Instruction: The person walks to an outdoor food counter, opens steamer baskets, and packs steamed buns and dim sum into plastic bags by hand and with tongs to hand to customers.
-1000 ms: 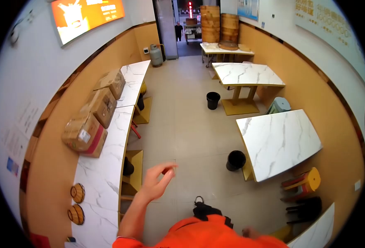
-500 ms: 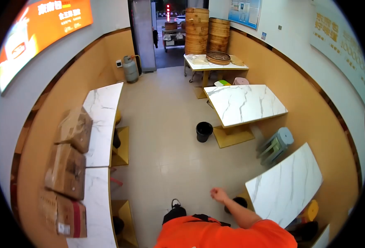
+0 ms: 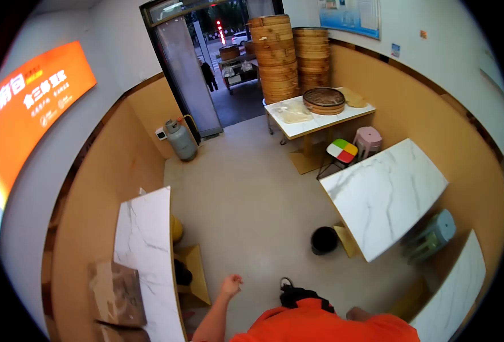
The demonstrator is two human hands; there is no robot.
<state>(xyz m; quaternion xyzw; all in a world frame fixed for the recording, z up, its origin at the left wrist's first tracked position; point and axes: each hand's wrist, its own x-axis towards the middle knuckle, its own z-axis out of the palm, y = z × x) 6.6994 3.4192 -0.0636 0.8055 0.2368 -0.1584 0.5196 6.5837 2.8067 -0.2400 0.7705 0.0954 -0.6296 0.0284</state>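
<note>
My left hand [image 3: 232,284] has swung forward; my right hand [image 3: 357,313] shows only as a blur at my side. The far steamers [image 3: 275,62] look closer and the black bin [image 3: 324,241] sits nearer, so I judge I'm walking forward between the tables. My left fingers are slack and half curled around nothing I can see; I can't tell how my right ones are set. Nearest my left hand, not touching, is the left table [image 3: 149,228], white with grey veins, a cardboard box [image 3: 115,290] on its near part. Ahead on the right stands the bin, round, dark inside.
</note>
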